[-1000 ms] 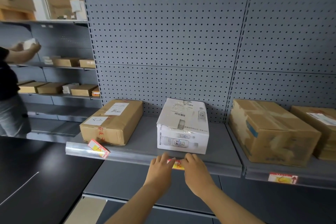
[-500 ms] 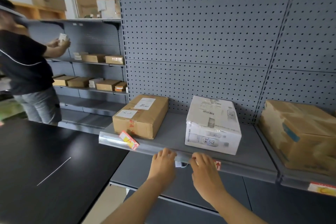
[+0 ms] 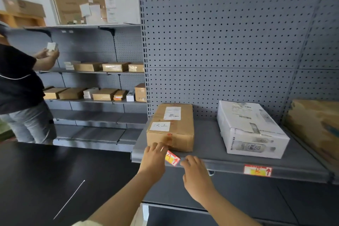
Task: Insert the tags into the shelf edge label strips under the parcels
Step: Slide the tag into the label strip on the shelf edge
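Now we're at the left end of the shelf [image 3: 211, 145], and the crooked tag [image 3: 172, 158] is what matters. It sits tilted in the label strip [image 3: 225, 166] just below the brown parcel [image 3: 172, 128], long axis slanting down to the right instead of running level along the edge. Our left hand [image 3: 153, 161] is on the tag's upper left end, fingers spread and loose, touching or nearly touching it; whether they actually pinch it we cannot tell. Our right hand [image 3: 197, 176] comes in from the lower right, fingers open and holding nothing, fingertips [image 3: 185, 160] just beside the tag's low corner.

So the tag lies between our two grips, the left nearer its high end, the right nearer its low end. We judge the coming move calls for levelling it: left pressing down, right guiding the low edge into the channel.

Further right, under the white parcel [image 3: 251, 130], a second tag [image 3: 257, 170] already sits flat and straight in the strip. The risk here, we'd say, is buckling the thin card if pushed askew.
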Available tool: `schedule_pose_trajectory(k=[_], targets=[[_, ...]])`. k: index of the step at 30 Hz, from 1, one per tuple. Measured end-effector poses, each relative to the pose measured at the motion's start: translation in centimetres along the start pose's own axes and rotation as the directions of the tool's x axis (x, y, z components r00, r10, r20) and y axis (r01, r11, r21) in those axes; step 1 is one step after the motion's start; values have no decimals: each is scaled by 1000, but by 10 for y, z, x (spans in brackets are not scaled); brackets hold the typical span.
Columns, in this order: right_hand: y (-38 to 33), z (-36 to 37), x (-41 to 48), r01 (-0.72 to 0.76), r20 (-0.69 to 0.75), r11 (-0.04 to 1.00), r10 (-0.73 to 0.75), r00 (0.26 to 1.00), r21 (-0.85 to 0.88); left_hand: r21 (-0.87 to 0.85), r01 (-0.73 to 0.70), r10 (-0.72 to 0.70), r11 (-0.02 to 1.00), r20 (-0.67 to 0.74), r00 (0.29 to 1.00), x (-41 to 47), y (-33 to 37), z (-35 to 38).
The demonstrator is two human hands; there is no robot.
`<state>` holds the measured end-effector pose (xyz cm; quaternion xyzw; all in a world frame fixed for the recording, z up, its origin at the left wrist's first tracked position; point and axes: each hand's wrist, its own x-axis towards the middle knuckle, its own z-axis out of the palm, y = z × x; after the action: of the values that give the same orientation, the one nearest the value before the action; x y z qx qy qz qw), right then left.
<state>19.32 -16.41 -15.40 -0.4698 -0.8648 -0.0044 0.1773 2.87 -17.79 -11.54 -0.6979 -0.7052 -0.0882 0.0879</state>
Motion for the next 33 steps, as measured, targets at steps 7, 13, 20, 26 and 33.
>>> schedule_pose_trajectory(k=[7, 13, 20, 26, 33], targets=[[-10, -1, 12, -48, 20, 999, 48, 999, 9, -63, -7, 7, 998, -4, 1000, 12, -11, 2], [-9, -6, 21, -95, -3, 993, 95, 995, 65, -47, -19, 19, 999, 7, 1000, 13, -13, 4], [-11, -6, 26, -72, 11, 996, 71, 997, 54, -96, 41, -39, 995, 21, 999, 7, -19, 12], [-17, -1, 32, -82, 13, 995, 81, 997, 61, -115, 65, -63, 991, 22, 998, 4, -20, 17], [-19, 2, 38, -46, 27, 999, 45, 999, 21, -30, 32, -32, 999, -2, 999, -12, -17, 31]])
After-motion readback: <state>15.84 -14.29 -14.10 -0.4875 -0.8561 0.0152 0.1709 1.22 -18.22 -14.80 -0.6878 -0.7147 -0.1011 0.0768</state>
